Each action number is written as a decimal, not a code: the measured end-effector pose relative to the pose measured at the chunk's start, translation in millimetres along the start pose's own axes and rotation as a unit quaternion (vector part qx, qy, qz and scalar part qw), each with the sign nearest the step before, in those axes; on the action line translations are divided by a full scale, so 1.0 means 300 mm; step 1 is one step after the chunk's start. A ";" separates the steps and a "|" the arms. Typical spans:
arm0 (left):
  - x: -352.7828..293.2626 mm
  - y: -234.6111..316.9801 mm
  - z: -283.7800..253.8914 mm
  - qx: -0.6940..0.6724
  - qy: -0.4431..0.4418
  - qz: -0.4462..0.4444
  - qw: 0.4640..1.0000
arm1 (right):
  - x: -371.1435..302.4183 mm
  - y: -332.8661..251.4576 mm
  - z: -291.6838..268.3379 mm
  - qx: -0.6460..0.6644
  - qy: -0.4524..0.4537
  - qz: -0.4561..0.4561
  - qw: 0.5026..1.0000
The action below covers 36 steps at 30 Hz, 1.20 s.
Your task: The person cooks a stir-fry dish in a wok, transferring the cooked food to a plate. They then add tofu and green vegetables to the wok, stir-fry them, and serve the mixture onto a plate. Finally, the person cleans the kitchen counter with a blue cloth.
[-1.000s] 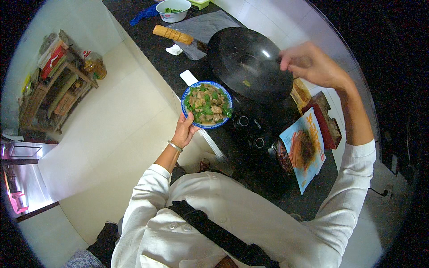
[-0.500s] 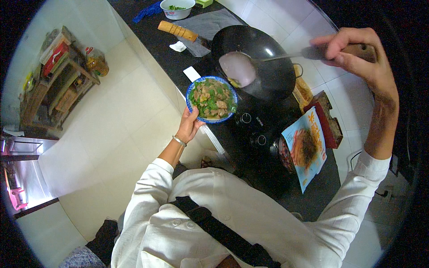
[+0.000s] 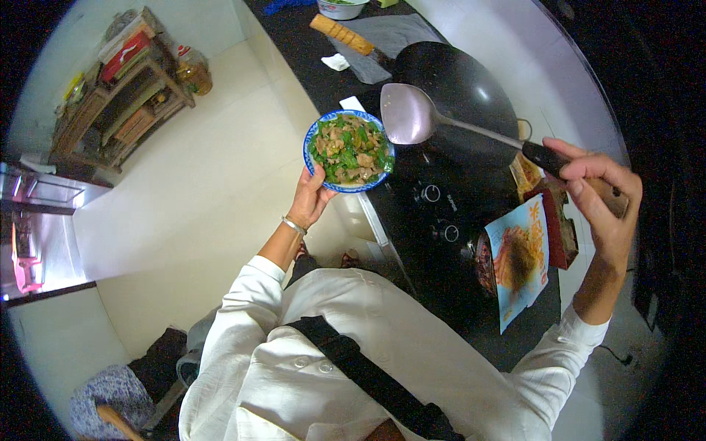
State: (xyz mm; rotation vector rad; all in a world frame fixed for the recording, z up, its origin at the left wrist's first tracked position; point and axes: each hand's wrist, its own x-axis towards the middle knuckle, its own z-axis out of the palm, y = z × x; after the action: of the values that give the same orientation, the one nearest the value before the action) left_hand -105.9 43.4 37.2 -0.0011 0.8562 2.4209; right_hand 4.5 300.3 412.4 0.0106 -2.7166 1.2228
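My left hand (image 3: 309,197) grips the lower edge of a blue-rimmed bowl (image 3: 307,153), held level beside the counter. Stir-fried meat with green vegetables (image 3: 351,154) fills it. In my right hand (image 3: 607,192), the fingers are closed round the dark handle of a wok spatula (image 3: 407,116). Its broad metal blade hangs in the air just right of the bowl, near the wok's left edge, and looks bare of food. Beneath the spatula's shaft sits a black wok (image 3: 471,84) with a wooden handle (image 3: 342,35) pointing away to the left. The wok's bottom looks dark.
Stove knobs (image 3: 431,193) are in front of the wok. A light-blue food packet (image 3: 521,253) stands at the right, beside a red box (image 3: 563,239). A white bowl (image 3: 343,9) holds greens at the back. Across the floor are a wooden rack (image 3: 121,110) and an oil bottle (image 3: 193,71).
The spatula has come out from over the wok toward the bowl, its blade lifted, and my right hand has lowered. The view has shifted; my left hand still holds the bowl.
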 end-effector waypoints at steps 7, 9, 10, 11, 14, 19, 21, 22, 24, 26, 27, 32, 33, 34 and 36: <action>0.000 -0.036 0.002 0.001 0.042 0.065 0.997 | -0.007 0.210 0.053 0.059 0.027 0.009 0.998; -0.003 -0.051 -0.006 0.000 0.074 0.075 0.994 | 0.005 0.271 0.059 0.079 0.021 0.005 0.997; 0.000 -0.058 -0.002 0.000 0.084 0.089 0.993 | 0.018 0.301 0.053 0.090 0.011 0.006 0.996; 0.002 -0.065 0.002 0.001 0.093 0.102 0.990 | 0.031 0.330 0.047 0.100 0.001 0.007 0.995; 0.004 -0.080 0.011 0.006 0.107 0.119 0.987 | 0.077 0.399 0.039 0.134 -0.018 0.017 0.991; 0.017 -0.095 -0.018 0.020 0.125 0.143 0.982 | 0.144 0.460 0.071 0.178 -0.057 0.010 0.982; 0.024 -0.093 -0.014 0.013 0.121 0.156 0.980 | 0.163 0.440 0.077 0.195 -0.060 0.022 0.979; 0.025 -0.098 -0.017 0.007 0.125 0.161 0.979 | 0.172 0.451 0.076 0.205 -0.072 0.025 0.976; 0.026 -0.108 -0.027 -0.004 0.133 0.168 0.977 | 0.184 0.467 0.081 0.223 -0.085 0.026 0.971; 0.028 -0.107 -0.033 0.007 0.128 0.163 0.978 | 0.186 0.484 0.098 0.240 -0.085 0.023 0.967; 0.027 -0.106 -0.037 0.012 0.125 0.160 0.979 | 0.187 0.489 0.103 0.239 -0.081 0.019 0.967; 0.020 -0.092 -0.047 0.011 0.117 0.156 0.981 | 0.152 0.499 0.116 0.240 -0.046 0.007 0.970; 0.017 -0.090 -0.043 0.013 0.115 0.159 0.980 | 0.139 0.506 0.110 0.249 -0.033 0.003 0.968; 0.017 -0.087 -0.042 0.011 0.110 0.157 0.981 | 0.127 0.519 0.097 0.256 -0.018 0.001 0.967; 0.015 -0.077 -0.044 0.008 0.101 0.149 0.984 | 0.090 0.554 0.063 0.261 0.024 -0.004 0.965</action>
State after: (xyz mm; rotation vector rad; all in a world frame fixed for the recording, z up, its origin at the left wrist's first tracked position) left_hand -100.3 52.8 12.6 -0.1221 1.0281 2.7294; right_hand -37.0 398.4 280.8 0.0551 -2.2704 1.8666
